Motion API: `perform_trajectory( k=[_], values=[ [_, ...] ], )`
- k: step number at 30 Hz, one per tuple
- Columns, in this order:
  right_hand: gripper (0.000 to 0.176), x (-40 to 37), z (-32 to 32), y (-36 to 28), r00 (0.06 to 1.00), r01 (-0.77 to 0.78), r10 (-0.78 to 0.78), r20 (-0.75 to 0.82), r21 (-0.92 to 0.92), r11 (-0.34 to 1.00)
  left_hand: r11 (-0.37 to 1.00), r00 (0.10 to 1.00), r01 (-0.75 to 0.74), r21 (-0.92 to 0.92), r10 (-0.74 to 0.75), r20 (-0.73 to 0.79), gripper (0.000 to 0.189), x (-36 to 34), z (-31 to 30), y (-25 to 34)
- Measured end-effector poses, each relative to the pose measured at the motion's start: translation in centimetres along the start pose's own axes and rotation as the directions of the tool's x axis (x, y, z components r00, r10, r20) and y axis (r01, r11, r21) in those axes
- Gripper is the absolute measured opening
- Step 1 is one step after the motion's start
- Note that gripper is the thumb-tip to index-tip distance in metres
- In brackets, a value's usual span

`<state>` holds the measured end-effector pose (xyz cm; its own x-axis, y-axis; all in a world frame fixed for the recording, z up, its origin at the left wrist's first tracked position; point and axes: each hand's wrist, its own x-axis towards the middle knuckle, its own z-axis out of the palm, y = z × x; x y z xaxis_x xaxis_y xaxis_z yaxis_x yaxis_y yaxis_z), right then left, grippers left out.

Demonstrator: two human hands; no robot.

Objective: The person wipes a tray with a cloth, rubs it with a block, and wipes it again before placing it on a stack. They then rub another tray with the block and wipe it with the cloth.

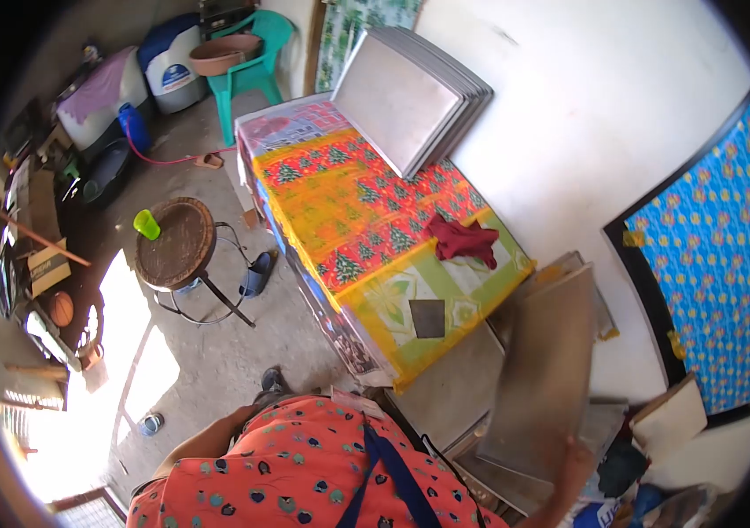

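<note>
My right hand (576, 459) is closed on the lower edge of a large flat metal tray (540, 361), which stands tilted beside the table's right end. Other metal sheets or trays (445, 387) lie under and behind it. My left forearm (203, 447) reaches along my side; its hand is by my dark trousers and its fingers are hidden. On the table (331, 211), a stack of similar metal trays (406, 92) leans on the wall. A dark red cloth (463, 242) and a small dark square piece (428, 319) lie on the patterned covering.
A round stool (174, 242) with a green cup (147, 224) stands left of the table. Further back are a green chair (256, 62) holding a brown basin (224, 55). Slippers (256, 275) lie on the floor. Bags and cloths (621, 471) crowd the lower right.
</note>
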<state>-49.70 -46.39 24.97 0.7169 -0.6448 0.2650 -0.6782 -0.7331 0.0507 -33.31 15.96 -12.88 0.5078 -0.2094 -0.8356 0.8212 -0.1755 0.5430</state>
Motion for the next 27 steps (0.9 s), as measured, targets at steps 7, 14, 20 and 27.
perform_trajectory(
  k=[7,14,20,27],
  values=[
    [0.049,8.6,-10.0,-1.7,0.999,0.044,-0.034,-0.029,0.638,0.769,0.93,0.825,-0.121,-0.347,0.288,0.486,0.053,-11.7,6.4,16.1],
    [0.058,20.6,3.7,-13.0,0.945,-0.268,-0.135,0.299,0.941,0.206,0.807,0.821,-0.468,-0.36,0.548,0.16,0.066,-8.1,13.6,26.0],
    [0.06,19.9,14.3,-29.1,0.526,-0.694,-0.737,0.424,0.715,-0.083,0.53,0.829,-0.297,-0.794,0.555,0.061,0.067,-8.8,12.7,31.3],
    [0.061,20.7,28.1,-38.3,0.354,-0.682,-0.66,0.663,0.666,0.302,0.354,0.93,-0.359,-0.864,0.208,-0.302,0.043,-3.8,9.7,31.3]
  ],
)
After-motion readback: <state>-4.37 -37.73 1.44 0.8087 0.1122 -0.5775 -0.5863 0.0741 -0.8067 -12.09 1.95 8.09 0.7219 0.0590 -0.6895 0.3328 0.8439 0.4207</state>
